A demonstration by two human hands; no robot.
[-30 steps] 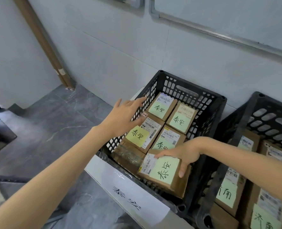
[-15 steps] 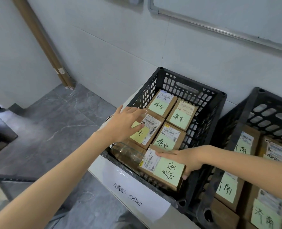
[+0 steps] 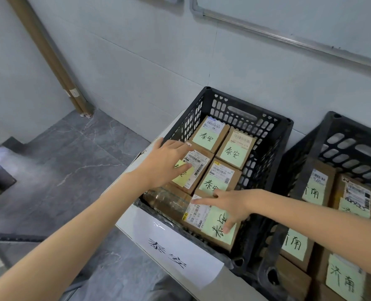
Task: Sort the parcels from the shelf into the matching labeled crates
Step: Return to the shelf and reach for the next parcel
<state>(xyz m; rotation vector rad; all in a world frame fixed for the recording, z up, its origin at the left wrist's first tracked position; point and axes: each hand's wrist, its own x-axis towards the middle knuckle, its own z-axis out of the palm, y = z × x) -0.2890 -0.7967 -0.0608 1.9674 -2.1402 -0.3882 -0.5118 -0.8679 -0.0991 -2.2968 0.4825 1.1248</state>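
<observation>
Left crate: black slotted plastic crate point(image 3: 248, 105) against the far wall. A white paper sheet point(image 3: 173, 250) on its near side carries the same handwritten characters as the green notes inside.
Task parcel: brown cardboard box with green note and barcode label point(image 3: 198, 215), in that crate's near-right corner, so it matches the label.
Right hand point(image 3: 230, 205): fingers spread and straight, pressing on the task parcel, probably to seat it level.
Left hand point(image 3: 167, 164): flat with fingers extended, resting on the middle-left cardboard box point(image 3: 198, 165), apparently steadying the neighbours.
Right crate: second black plastic crate point(image 3: 354, 146), holding boxes with different characters.
Stage: placement looks nearly done.
</observation>
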